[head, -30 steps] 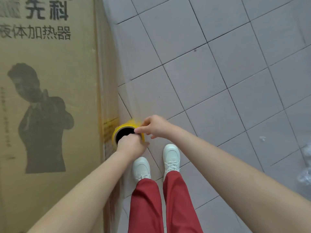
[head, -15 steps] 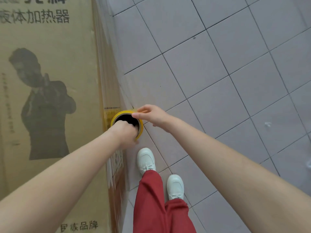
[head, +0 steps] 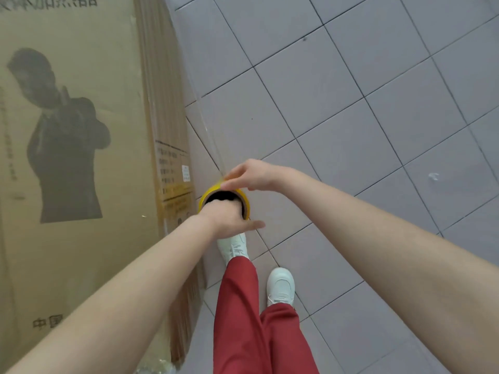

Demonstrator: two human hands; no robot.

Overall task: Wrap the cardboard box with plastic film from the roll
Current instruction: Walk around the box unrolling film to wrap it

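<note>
Standing upright on the tiled floor (head: 337, 103), the tall cardboard box (head: 81, 157) fills the left of the view, its side already glossy with film, so wrapping looks partly done, though how many turns remain cannot be judged. The left hand (head: 224, 220) has its fingers pushed inside the yellow-cored film roll (head: 243, 197), gripping it just beside the box. The right hand (head: 253, 175) pinches the roll's upper rim, film (head: 213, 147) stretching toward the box.
</note>
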